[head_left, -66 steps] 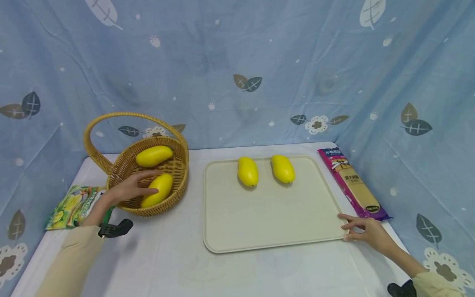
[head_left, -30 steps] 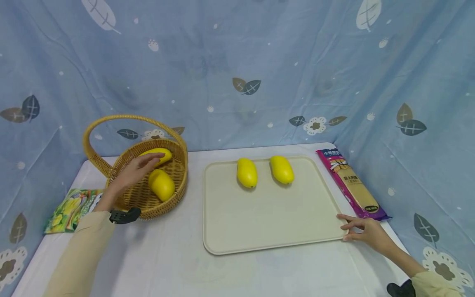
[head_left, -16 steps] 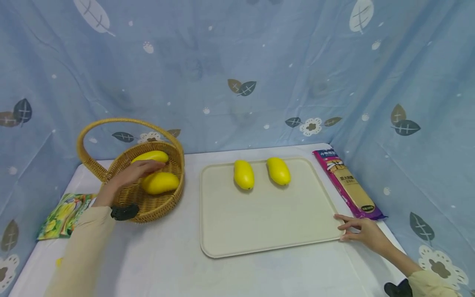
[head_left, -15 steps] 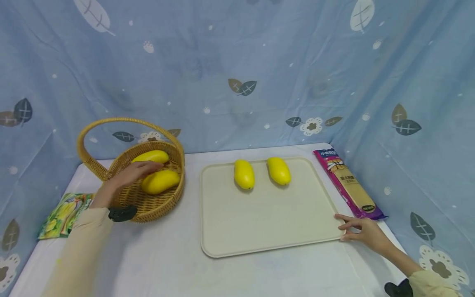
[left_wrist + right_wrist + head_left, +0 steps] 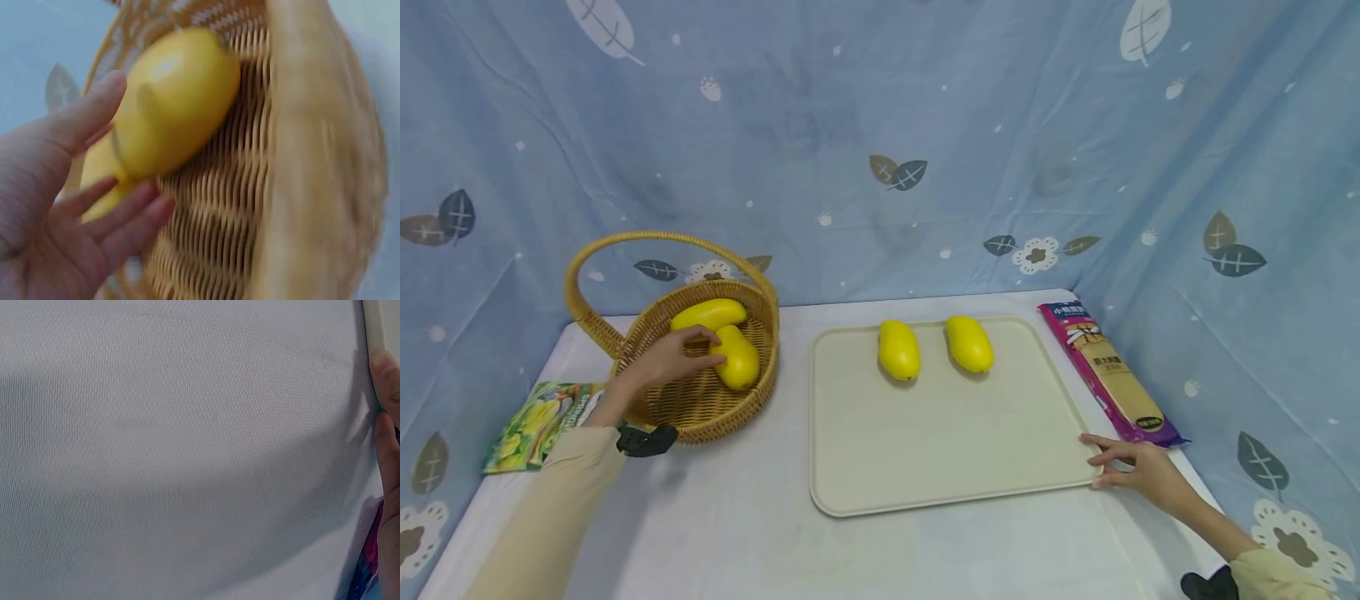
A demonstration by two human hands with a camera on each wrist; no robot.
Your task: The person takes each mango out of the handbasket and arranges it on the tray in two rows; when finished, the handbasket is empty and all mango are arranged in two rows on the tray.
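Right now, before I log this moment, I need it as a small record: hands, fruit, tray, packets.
Left hand: at the nearer yellow fruit in the basket
Second yellow fruit: farther back in the basket
Right hand: holds the tray at its near right corner
Tray load: two yellow fruits, side by side near the far edge
Purple packet: right of the tray
Green packet: left of the basket, partly hidden

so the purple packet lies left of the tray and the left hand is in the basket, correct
The side is wrong: in the head view, the purple packet lies right of the tray. The left hand is in the basket, as you say.
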